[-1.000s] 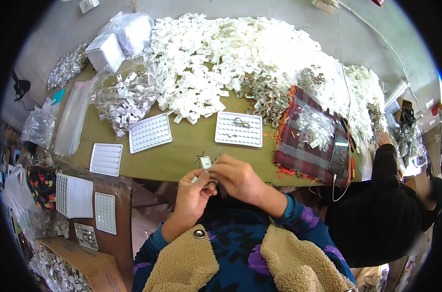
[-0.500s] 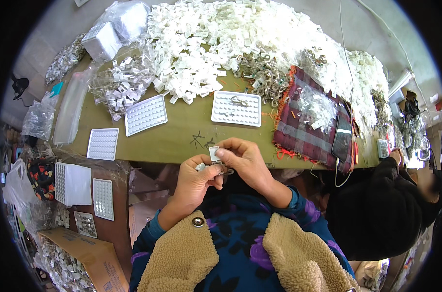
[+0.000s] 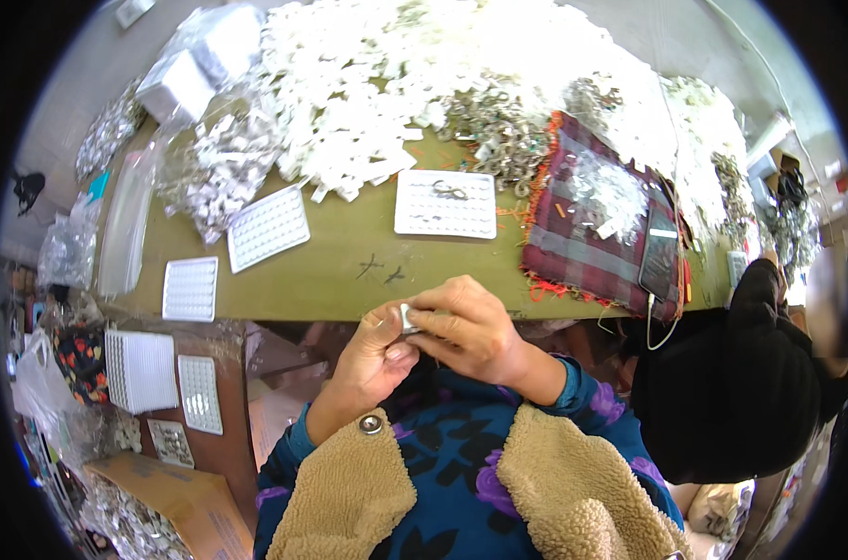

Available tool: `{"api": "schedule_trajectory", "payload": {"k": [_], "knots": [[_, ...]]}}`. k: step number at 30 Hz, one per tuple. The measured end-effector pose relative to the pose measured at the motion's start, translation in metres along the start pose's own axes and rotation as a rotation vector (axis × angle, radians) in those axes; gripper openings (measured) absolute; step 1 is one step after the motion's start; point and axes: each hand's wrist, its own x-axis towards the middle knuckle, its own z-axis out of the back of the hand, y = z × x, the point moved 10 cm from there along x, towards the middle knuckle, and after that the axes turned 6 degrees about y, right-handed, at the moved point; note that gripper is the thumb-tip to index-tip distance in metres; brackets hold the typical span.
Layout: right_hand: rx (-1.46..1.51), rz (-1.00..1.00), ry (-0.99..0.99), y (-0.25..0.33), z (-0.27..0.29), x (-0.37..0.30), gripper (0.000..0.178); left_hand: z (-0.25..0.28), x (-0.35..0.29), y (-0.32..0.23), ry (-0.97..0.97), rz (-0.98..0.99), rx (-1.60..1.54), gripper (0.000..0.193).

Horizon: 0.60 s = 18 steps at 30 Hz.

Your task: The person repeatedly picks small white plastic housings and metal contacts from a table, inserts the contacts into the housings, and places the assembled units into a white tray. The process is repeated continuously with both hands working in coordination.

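Note:
Close together at the table's near edge, both of my hands are closed on one small white plastic piece (image 3: 407, 318). My left hand (image 3: 368, 359) pinches it from the left, thumb and fingertips pressed together. Over its right side bend the fingers of my right hand (image 3: 475, 331), hiding part of it. Whether a metal part is also in the fingers cannot be made out. Beyond the hands lies a white dimpled tray (image 3: 424, 224) with a few metal hook-like parts (image 3: 450, 190) on it. A large heap of white plastic pieces (image 3: 349, 121) covers the table's back.
Metal parts (image 3: 499, 131) are piled beside a plaid cloth (image 3: 564, 247) bearing a phone (image 3: 659, 257). More white trays (image 3: 268, 229) and a bag of pieces (image 3: 223, 159) lie at left. A cardboard box (image 3: 181, 499) stands lower left. Another person in black (image 3: 722, 383) sits at right.
My right hand has turned and lowered over the left fingertips. The white piece, earlier held up in the right fingers, is now between both hands. The view has shifted slightly.

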Motion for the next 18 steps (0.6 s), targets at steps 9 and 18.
{"api": "schedule_trajectory", "payload": {"k": [9,18], "knots": [[-0.193,0.117,-0.119,-0.002,0.041,-0.034,0.023,-0.027,0.025,0.029,0.038,0.173,0.053,0.028],[-0.414,-0.695,-0.336,-0.109,0.163,-0.118,0.009,-0.060,0.077,0.050,0.137,0.152,0.216,0.033]]}}
